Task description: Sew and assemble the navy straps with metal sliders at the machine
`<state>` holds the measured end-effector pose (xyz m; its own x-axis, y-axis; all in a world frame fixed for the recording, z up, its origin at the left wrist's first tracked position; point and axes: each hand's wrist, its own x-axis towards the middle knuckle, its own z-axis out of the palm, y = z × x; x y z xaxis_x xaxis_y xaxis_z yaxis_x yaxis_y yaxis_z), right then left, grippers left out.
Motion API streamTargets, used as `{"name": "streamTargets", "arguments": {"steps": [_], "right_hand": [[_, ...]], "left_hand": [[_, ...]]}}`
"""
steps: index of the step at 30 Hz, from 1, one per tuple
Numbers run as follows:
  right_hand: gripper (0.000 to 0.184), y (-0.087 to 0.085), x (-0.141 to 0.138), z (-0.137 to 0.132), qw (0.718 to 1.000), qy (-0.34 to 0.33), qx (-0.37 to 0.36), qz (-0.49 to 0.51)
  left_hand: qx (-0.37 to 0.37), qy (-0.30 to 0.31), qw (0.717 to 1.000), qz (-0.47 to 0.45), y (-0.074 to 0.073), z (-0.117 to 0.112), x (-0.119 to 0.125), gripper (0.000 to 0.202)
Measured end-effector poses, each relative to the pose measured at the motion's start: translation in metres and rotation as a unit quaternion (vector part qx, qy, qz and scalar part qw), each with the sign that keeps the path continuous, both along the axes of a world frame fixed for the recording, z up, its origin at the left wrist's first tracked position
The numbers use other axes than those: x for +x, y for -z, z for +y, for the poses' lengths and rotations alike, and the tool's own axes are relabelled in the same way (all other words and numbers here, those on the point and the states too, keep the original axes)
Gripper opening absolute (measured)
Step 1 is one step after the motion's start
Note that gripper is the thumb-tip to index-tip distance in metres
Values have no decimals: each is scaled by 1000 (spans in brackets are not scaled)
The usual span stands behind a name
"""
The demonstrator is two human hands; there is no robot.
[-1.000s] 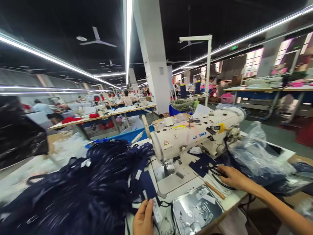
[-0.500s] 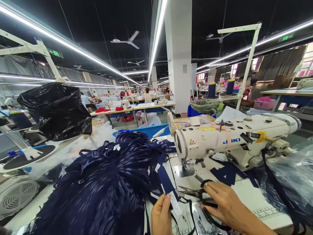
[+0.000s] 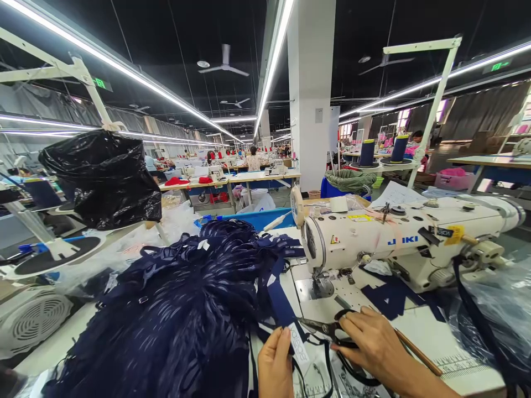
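My left hand [image 3: 276, 362] is closed, thumb and fingers pinching the lower end of a navy fabric strip [image 3: 281, 303]. A white printed label [image 3: 298, 344] lies at that end, just beside the fingertips. My right hand [image 3: 375, 342] grips the black handles of a pair of scissors [image 3: 317, 326]. Their blades point left, and the tips reach the strip close to the label. Narrow dark straps hang in loops below the hands. Left of my hands spreads a big heap of navy straps [image 3: 178, 309].
A white sewing machine [image 3: 373, 235] stands behind my right hand, with navy pieces [image 3: 385, 298] by its base. A brown stick [image 3: 418, 352] lies right of my wrist. Clear plastic [image 3: 498, 298] covers the right side. A black bag [image 3: 103, 182] hangs at left.
The scissors have moved left, their tips now at the strip, and the blades look closer together. A brown stick shows beside my right wrist. The whole view has shifted slightly.
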<state>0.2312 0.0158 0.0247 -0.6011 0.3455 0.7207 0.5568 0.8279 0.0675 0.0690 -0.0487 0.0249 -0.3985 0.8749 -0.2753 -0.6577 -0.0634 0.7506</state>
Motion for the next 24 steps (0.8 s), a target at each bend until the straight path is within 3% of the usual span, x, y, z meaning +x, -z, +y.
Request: {"name": "streamTargets", "arguments": {"steps": [7, 12, 15, 24], "right_hand": [[24, 1, 6, -4, 989, -125, 4, -79], [21, 7, 7, 2, 998, -21, -50, 19], [19, 10, 8, 5, 997, -1, -65, 40], [17, 6, 12, 5, 999, 42, 18, 9]], "left_hand": [[0, -1, 1000, -2, 2, 1, -3, 27], [8, -22, 1000, -8, 5, 3, -2, 26], [17, -28, 999, -18, 8, 4, -3, 25], [14, -77, 995, 57, 29, 8, -9, 37]]}}
